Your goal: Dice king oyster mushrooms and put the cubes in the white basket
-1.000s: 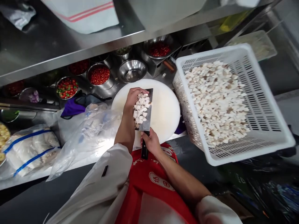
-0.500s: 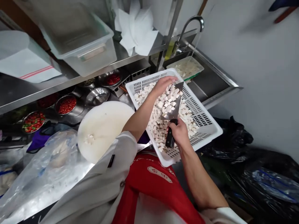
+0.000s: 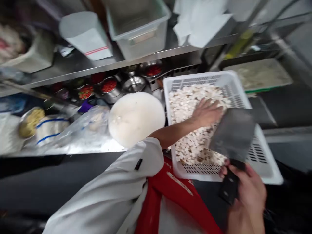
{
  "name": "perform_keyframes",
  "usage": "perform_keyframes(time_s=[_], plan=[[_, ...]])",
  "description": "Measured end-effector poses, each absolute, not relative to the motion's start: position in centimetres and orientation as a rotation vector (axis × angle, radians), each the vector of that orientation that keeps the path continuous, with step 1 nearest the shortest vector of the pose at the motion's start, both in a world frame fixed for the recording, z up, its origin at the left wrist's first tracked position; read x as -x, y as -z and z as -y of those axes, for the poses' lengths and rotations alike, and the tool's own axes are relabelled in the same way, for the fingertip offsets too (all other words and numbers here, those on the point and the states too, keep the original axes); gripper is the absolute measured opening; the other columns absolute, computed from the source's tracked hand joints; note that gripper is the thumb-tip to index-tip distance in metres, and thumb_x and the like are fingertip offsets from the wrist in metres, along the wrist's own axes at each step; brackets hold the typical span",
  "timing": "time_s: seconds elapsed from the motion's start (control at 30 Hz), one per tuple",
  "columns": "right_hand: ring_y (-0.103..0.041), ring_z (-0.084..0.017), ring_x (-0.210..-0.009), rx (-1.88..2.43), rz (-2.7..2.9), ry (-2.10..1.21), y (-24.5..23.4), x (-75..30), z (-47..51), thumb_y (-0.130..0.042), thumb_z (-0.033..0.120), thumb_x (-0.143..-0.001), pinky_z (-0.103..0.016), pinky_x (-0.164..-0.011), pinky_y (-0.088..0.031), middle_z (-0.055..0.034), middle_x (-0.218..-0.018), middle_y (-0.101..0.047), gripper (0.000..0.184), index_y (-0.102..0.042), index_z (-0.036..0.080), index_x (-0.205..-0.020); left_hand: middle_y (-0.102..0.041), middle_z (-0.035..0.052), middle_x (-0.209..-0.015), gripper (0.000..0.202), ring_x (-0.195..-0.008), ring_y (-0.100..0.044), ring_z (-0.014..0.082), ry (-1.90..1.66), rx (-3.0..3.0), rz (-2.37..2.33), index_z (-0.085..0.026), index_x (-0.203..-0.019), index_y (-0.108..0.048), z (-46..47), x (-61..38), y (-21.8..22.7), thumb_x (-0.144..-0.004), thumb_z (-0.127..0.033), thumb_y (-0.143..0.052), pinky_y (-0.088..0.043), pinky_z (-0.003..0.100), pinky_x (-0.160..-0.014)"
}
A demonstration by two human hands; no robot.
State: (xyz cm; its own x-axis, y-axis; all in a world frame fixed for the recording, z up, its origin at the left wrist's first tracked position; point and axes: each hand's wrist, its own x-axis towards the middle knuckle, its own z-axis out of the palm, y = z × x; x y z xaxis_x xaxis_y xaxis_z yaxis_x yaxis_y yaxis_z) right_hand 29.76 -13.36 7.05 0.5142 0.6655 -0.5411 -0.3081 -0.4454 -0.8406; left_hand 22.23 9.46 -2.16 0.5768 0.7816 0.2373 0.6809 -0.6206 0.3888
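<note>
My left hand (image 3: 206,112) lies flat, fingers stretched out, on the heap of white diced pieces (image 3: 187,97) in the white slotted basket (image 3: 265,162). My right hand (image 3: 246,191) grips the black handle of a cleaver (image 3: 232,135), whose bare blade is held over the basket's near right part. The picture is blurred by motion. Left of the basket sits the round white cutting board (image 3: 136,117) with a few crumbs on it.
Steel bowls (image 3: 133,84) of chopped red chili stand behind the board under a steel shelf. Plastic bags (image 3: 80,130) lie left of the board. A clear tub (image 3: 138,26) and a folded cloth rest on the shelf. A sink with a tray (image 3: 263,73) is behind the basket.
The diced pieces went from the cleaver blade into the basket. My left hand dropped onto the heap, and my right hand drew the bare cleaver back toward me.
</note>
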Motion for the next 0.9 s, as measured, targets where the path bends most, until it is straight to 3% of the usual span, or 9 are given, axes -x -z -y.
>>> perform_keyframes(time_s=[0.1,0.2,0.23,0.33,0.4,0.5,0.6,0.73,0.9], plan=[[-0.049,-0.016,-0.055,1.679,0.355,-1.037,-7.0,-29.6,14.7,-0.074,0.020,-0.055,-0.037,-0.047,-0.036,-0.0028,-0.073,-0.052,0.023,-0.058,0.026,-0.069,-0.053,0.0004,-0.143,0.037,-0.137,-0.045,0.0219,-0.809,-2.441,-1.459,-0.030,-0.130,-0.059,-9.5,-14.2,2.1,-0.100,-0.044,-0.042,-0.031,0.043,-0.119],[-0.047,-0.019,-0.058,1.655,0.390,-1.047,-6.8,-29.5,15.6,-0.072,0.024,-0.059,-0.042,-0.049,-0.034,-0.0040,-0.077,-0.049,0.021,-0.056,0.029,-0.070,-0.064,0.0046,-0.127,0.029,-0.123,-0.055,0.0170,-0.831,-1.917,-2.151,-0.021,-0.117,-0.064,-7.2,-0.9,2.2,-0.102,-0.032,-0.042,-0.040,0.034,-0.110],[-0.047,-0.019,-0.059,1.648,0.388,-1.054,-6.6,-29.6,15.7,-0.072,0.025,-0.060,-0.042,-0.050,-0.033,-0.0044,-0.078,-0.048,0.020,-0.055,0.030,-0.070,-0.064,0.0067,-0.127,0.026,-0.124,-0.055,0.0187,-0.775,-1.652,-2.427,-0.019,-0.116,-0.064,-6.0,3.8,2.4,-0.099,-0.031,-0.047,-0.039,0.035,-0.111],[-0.045,-0.019,-0.057,1.666,0.372,-1.107,-5.8,-30.2,15.8,-0.073,0.029,-0.061,-0.043,-0.050,-0.032,-0.0052,-0.079,-0.047,0.019,-0.056,0.030,-0.070,-0.049,0.0263,-0.140,0.046,-0.134,-0.043,0.0369,-0.716,-1.348,-2.705,-0.004,-0.131,-0.052,-2.1,15.1,4.2,-0.092,-0.029,-0.058,-0.030,0.057,-0.113],[-0.046,-0.019,-0.057,1.689,0.383,-1.166,-5.2,-30.4,15.5,-0.074,0.030,-0.060,-0.042,-0.049,-0.035,-0.0051,-0.079,-0.049,0.019,-0.058,0.029,-0.071,-0.044,0.0214,-0.147,0.049,-0.140,-0.037,0.0369,-0.522,-1.342,-2.733,-0.011,-0.135,-0.050,0.0,18.9,6.2,-0.091,-0.032,-0.058,-0.027,0.057,-0.115],[-0.049,-0.018,-0.058,1.667,0.399,-1.229,-4.6,-30.1,14.9,-0.075,0.027,-0.058,-0.038,-0.049,-0.039,-0.0038,-0.079,-0.052,0.022,-0.059,0.028,-0.074,-0.048,0.0155,-0.145,0.037,-0.140,-0.037,0.0302,-0.514,-1.553,-2.599,-0.014,-0.129,-0.056,2.0,19.6,9.2,-0.095,-0.026,-0.045,-0.028,0.050,-0.118],[-0.051,-0.016,-0.057,1.603,0.384,-1.264,-4.5,-29.1,14.4,-0.078,0.022,-0.054,-0.032,-0.047,-0.040,-0.0016,-0.077,-0.055,0.028,-0.059,0.024,-0.075,-0.056,0.0170,-0.134,0.035,-0.132,-0.046,0.0266,-0.663,-1.610,-2.551,-0.012,-0.120,-0.061,3.2,18.0,11.0,-0.096,-0.021,-0.037,-0.035,0.046,-0.116],[-0.052,-0.013,-0.054,1.520,0.377,-1.324,-4.5,-28.2,14.4,-0.079,0.021,-0.053,-0.027,-0.045,-0.040,0.0009,-0.076,-0.057,0.033,-0.056,0.022,-0.076,-0.062,0.0168,-0.117,0.031,-0.117,-0.054,0.0269,-0.738,-1.596,-2.504,-0.012,-0.109,-0.066,5.6,16.5,11.4,-0.092,-0.016,-0.039,-0.043,0.046,-0.108],[-0.055,-0.014,-0.056,1.478,0.537,-1.564,-3.6,-27.6,15.2,-0.079,0.028,-0.064,-0.027,-0.049,-0.044,0.0017,-0.079,-0.061,0.029,-0.057,0.023,-0.084,-0.063,0.0131,-0.116,0.025,-0.116,-0.055,0.0252,-0.803,-1.599,-2.378,-0.016,-0.104,-0.067,9.4,14.9,11.1,-0.092,-0.019,-0.044,-0.045,0.046,-0.107]])
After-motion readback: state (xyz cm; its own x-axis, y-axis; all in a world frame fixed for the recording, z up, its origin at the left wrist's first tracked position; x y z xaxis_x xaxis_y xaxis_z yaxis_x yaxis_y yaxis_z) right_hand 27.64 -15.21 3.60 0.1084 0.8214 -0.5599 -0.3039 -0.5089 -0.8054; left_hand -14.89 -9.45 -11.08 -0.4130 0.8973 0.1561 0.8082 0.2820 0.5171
